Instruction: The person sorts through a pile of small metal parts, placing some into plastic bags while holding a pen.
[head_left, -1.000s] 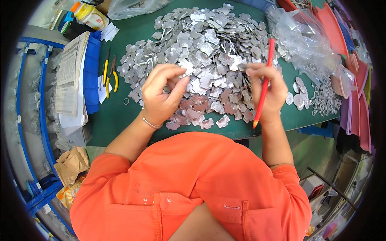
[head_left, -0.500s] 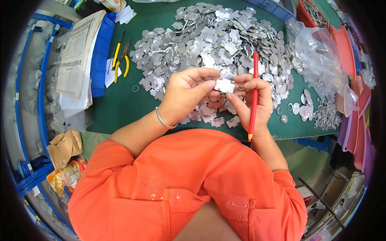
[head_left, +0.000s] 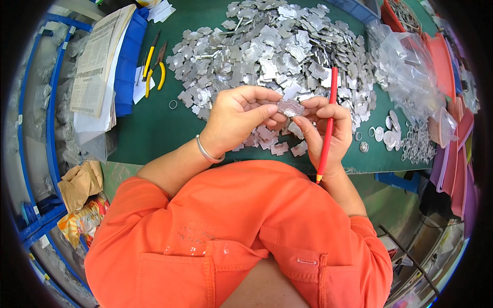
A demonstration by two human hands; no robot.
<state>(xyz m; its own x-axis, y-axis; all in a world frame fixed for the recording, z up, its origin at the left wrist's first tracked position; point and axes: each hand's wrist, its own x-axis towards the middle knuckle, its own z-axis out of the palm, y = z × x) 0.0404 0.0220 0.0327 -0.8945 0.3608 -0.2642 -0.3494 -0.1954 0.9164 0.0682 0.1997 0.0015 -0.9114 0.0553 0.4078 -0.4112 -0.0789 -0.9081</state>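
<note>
Between my two hands is a small silver metal piece with notched edges and a textured face. The thumb and fingers of my left hand pinch its left side. My right hand grips its right edge with thumb and forefinger. A red pencil is also tucked in the right hand, slanting across the fingers with its tip pointing down toward me. Just beyond both hands spreads a large heap of similar silver metal pieces on the green tabletop.
Left of the heap lie yellow-handled pliers and a thin yellow-handled tool, near a blue bin with newspapers. To the right are round metal discs, small rings and a clear plastic bag.
The metal piece has turned in my fingers: its bright, plain face was showing, and now a darker, textured face shows. My right hand and the pencil have shifted slightly right.
</note>
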